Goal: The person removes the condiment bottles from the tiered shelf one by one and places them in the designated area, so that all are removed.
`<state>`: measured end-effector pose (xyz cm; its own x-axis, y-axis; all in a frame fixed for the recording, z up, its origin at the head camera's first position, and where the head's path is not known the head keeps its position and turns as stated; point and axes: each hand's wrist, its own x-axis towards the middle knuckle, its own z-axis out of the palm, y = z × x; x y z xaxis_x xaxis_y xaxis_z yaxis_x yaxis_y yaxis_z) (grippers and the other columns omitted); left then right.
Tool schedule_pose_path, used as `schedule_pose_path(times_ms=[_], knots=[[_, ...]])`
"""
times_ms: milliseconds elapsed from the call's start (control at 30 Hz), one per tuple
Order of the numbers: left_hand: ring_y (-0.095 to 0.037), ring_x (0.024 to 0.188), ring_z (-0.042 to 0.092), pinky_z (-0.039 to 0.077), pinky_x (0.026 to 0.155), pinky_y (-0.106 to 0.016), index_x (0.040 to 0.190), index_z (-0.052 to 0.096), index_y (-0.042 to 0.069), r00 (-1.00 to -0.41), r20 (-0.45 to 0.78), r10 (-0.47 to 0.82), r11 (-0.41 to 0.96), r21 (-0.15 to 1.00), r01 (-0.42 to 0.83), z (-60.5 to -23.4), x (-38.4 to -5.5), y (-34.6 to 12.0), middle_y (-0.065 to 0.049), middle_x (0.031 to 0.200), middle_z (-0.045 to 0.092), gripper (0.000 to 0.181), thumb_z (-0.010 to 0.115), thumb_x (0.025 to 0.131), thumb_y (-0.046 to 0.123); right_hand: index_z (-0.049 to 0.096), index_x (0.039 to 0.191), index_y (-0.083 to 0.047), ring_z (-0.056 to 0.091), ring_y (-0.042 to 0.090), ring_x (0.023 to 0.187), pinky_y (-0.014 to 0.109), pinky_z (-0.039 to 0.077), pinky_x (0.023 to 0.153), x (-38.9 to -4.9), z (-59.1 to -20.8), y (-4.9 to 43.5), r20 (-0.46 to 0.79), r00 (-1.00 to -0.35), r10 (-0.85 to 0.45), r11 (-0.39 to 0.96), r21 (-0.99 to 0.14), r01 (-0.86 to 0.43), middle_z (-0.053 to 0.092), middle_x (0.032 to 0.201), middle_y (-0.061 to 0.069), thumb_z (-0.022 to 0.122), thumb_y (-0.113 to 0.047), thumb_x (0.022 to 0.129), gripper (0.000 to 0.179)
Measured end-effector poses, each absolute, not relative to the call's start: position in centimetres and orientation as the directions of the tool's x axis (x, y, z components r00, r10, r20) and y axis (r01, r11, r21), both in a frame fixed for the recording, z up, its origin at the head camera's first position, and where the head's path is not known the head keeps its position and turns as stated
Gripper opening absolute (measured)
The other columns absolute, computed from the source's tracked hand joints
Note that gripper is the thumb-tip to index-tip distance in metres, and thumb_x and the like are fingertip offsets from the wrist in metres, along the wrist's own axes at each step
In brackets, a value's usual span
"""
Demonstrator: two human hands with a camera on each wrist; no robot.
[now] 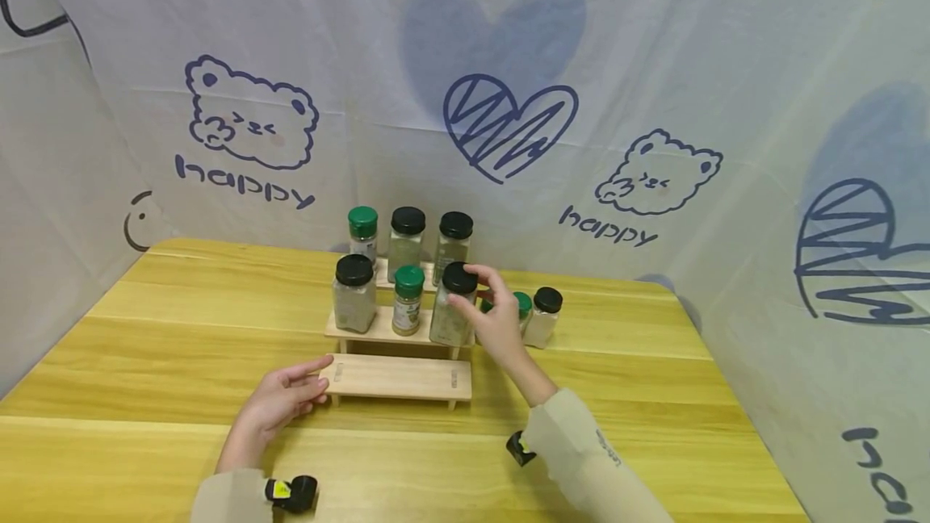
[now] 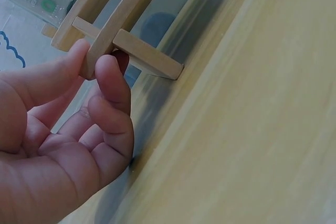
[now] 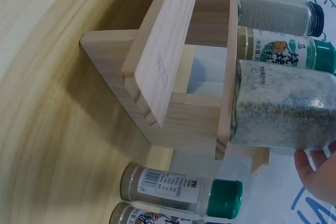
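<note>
A three-tier wooden rack [image 1: 395, 378] stands on the table, its lowest step bare. My left hand [image 1: 279, 402] pinches the left end of that step between thumb and fingers; the left wrist view shows the thumb on top of the board's end [image 2: 93, 59]. On the right end of the middle step, my right hand [image 1: 501, 329] holds a black-lidded glass jar [image 1: 449, 323] with thumb and fingers near its lid. Pale, flaky contents fill this jar [image 3: 286, 108], which stands upright with its base at the board.
Beside the held jar are a green-capped shaker [image 1: 407, 305] and another black-lidded jar [image 1: 354, 297]. The top step carries a green-capped shaker [image 1: 363, 232] and two black-lidded jars [image 1: 407, 244]. Right of the rack, several small bottles [image 1: 543, 317] stand on the table [image 1: 617, 410]. A printed cloth [image 1: 378, 144] hangs behind.
</note>
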<state>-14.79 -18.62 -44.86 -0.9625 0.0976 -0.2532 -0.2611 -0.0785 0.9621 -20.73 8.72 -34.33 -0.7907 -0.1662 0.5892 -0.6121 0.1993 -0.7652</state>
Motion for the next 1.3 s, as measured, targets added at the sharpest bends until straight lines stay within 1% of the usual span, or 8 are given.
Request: schedule_pose_path(times_ms=[167,433,633,767,900,1033,1133,1300], knots=[[-0.010,0.070,0.058,0.046,0.058,-0.019,0.130,0.036,-0.006,-0.963,-0.250,0.100,-0.081,0.963,-0.258,-44.9,-14.8,-18.7,0.000,0.083,0.061,0.052,0.059,0.085,0.006,0.052,0.109,0.013,0.051,0.038,0.093,0.048,0.044,0.077,-20.6,-34.2,8.6,0.588,-0.795,-0.148,0.202,-0.769,-0.606,0.054,0.103,0.026,0.065,0.007,0.076,0.036],[-0.010,0.070,0.057,0.046,0.058,-0.020,0.130,0.036,-0.007,-0.965,-0.239,0.106,-0.080,0.965,-0.248,-45.0,-14.8,-18.8,0.000,0.083,0.061,0.052,0.059,0.085,0.006,0.052,0.107,0.016,0.053,0.037,0.085,0.049,0.046,0.070,-20.3,-34.1,8.8,0.642,-0.751,-0.154,0.247,-0.711,-0.659,0.055,0.095,0.028,0.066,0.009,0.074,0.036],[-0.010,0.070,0.057,0.046,0.058,-0.020,0.130,0.035,-0.007,-0.965,-0.238,0.113,-0.080,0.965,-0.248,-45.0,-14.8,-18.8,0.000,0.083,0.060,0.052,0.058,0.086,0.005,0.051,0.105,0.017,0.053,0.036,0.078,0.046,0.047,0.065,-20.2,-34.3,9.4,0.671,-0.727,-0.144,0.256,-0.685,-0.683,0.055,0.091,0.027,0.066,0.012,0.073,0.036],[-0.010,0.069,0.057,0.046,0.058,-0.020,0.130,0.036,-0.007,-0.963,-0.246,0.107,-0.086,0.963,-0.255,-45.1,-14.8,-18.7,-0.001,0.082,0.060,0.052,0.058,0.086,0.006,0.052,0.105,0.017,0.053,0.035,0.080,0.042,0.047,0.066,-20.0,-34.2,9.9,0.665,-0.738,-0.116,0.257,-0.698,-0.669,0.056,0.091,0.027,0.066,0.012,0.073,0.035],[-0.010,0.070,0.058,0.046,0.058,-0.020,0.130,0.036,-0.007,-0.965,-0.237,0.114,-0.087,0.965,-0.248,-45.1,-14.8,-18.7,0.000,0.083,0.060,0.051,0.058,0.086,0.005,0.052,0.105,0.017,0.052,0.037,0.083,0.046,0.046,0.068,-19.9,-34.0,10.7,0.664,-0.742,-0.091,0.266,-0.702,-0.661,0.055,0.092,0.028,0.065,0.012,0.073,0.035],[-0.010,0.070,0.058,0.046,0.057,-0.019,0.130,0.036,-0.007,-0.966,-0.232,0.119,-0.090,0.966,-0.243,-45.0,-14.9,-18.8,0.000,0.083,0.061,0.050,0.057,0.086,0.005,0.052,0.106,0.017,0.053,0.039,0.081,0.049,0.046,0.068,-19.9,-33.9,11.5,0.648,-0.758,-0.073,0.286,-0.714,-0.639,0.055,0.090,0.029,0.065,0.012,0.074,0.035],[-0.010,0.070,0.058,0.046,0.057,-0.019,0.130,0.037,-0.006,-0.965,-0.236,0.115,-0.095,0.964,-0.247,-45.0,-15.0,-18.8,0.000,0.083,0.061,0.050,0.058,0.086,0.005,0.051,0.107,0.017,0.053,0.037,0.082,0.047,0.046,0.070,-19.8,-34.0,12.0,0.631,-0.773,-0.058,0.293,-0.730,-0.618,0.055,0.091,0.028,0.064,0.012,0.074,0.036],[-0.010,0.070,0.058,0.046,0.058,-0.019,0.129,0.038,-0.006,-0.965,-0.235,0.117,-0.097,0.964,-0.247,-45.2,-15.1,-18.8,0.000,0.083,0.061,0.050,0.059,0.085,0.005,0.050,0.107,0.019,0.051,0.034,0.082,0.041,0.047,0.070,-19.9,-34.3,12.6,0.630,-0.776,-0.046,0.294,-0.733,-0.613,0.054,0.093,0.029,0.064,0.013,0.074,0.036]])
